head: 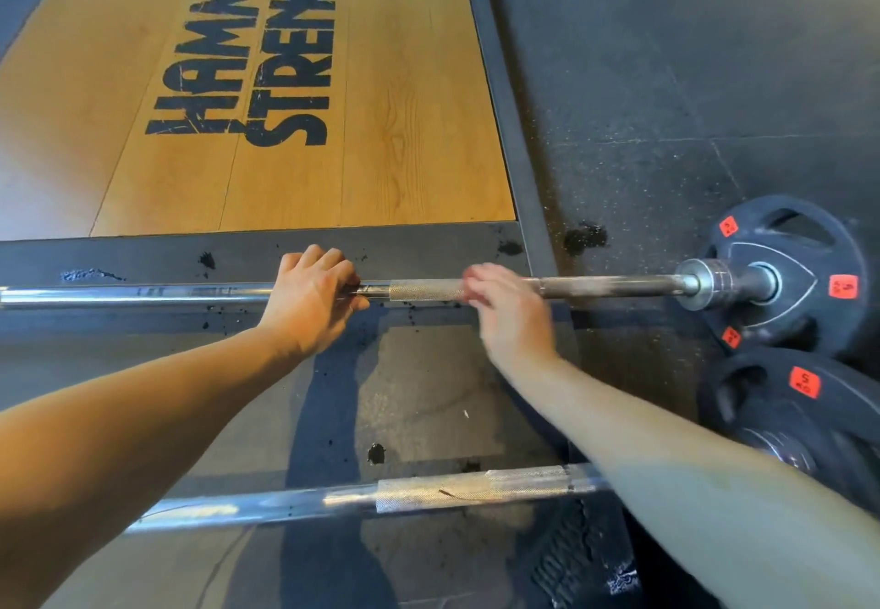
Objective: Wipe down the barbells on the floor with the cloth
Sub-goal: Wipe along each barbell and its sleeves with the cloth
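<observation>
Just on the near side of the wooden platform (333,108) lies the far barbell (605,285), left hand (312,296) curled round its shaft, blurred right hand (507,310) at its knurling, grip impossible to tell

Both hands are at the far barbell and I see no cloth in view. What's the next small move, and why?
Probably get the cloth into the right hand before any stroke. The left hand grips the far barbell beside its knurled section, steadying it; the right hand is blurred there and shows no cloth.
</observation>
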`<state>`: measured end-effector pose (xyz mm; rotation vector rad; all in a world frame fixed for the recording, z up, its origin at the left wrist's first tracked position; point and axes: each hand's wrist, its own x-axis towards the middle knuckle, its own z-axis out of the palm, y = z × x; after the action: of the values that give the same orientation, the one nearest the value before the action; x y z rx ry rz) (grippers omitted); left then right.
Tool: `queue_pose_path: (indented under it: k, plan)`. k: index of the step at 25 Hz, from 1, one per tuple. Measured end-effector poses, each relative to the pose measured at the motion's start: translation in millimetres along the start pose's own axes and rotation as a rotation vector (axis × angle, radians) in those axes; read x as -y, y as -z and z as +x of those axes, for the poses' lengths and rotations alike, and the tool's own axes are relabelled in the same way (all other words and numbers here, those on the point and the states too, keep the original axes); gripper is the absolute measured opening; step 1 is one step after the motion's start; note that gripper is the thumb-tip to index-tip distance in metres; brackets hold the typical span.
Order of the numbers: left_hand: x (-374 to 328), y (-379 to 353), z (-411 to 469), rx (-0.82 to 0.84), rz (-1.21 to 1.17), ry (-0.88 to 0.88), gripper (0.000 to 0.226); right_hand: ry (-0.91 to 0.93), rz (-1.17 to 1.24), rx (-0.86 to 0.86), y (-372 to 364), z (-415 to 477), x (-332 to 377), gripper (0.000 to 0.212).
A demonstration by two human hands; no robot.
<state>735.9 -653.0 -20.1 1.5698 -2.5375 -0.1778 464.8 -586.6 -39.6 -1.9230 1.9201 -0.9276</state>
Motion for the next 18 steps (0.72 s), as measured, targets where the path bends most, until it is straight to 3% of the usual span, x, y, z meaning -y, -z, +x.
queue_pose_path:
  k: [3,6,10,13,15,18]
  plan:
    - [-6,-6,4,0.009,0.053,0.004,0.034,0.134,0.048,0.11,-17,11,19,0.03]
    - [-16,-9,13,0.053,0.006,-0.056,0.041,0.207,0.022,0.216,27,6,-32,0.036]
    - [-26,-13,16,0.059,-0.026,-0.11,0.038,-0.1,0.055,0.055,88,-12,-104,0.037]
    - [-27,-12,20,0.089,-0.027,-0.13,0.033,-0.344,-0.019,-0.145,92,-14,-97,0.033]
    - [-21,-12,20,0.074,-0.016,-0.16,0.034,-0.211,-0.02,-0.173,59,-10,-53,0.026]
    - [-16,-12,17,0.037,-0.004,-0.184,0.038,-0.066,0.085,0.022,11,-3,-2,0.026]
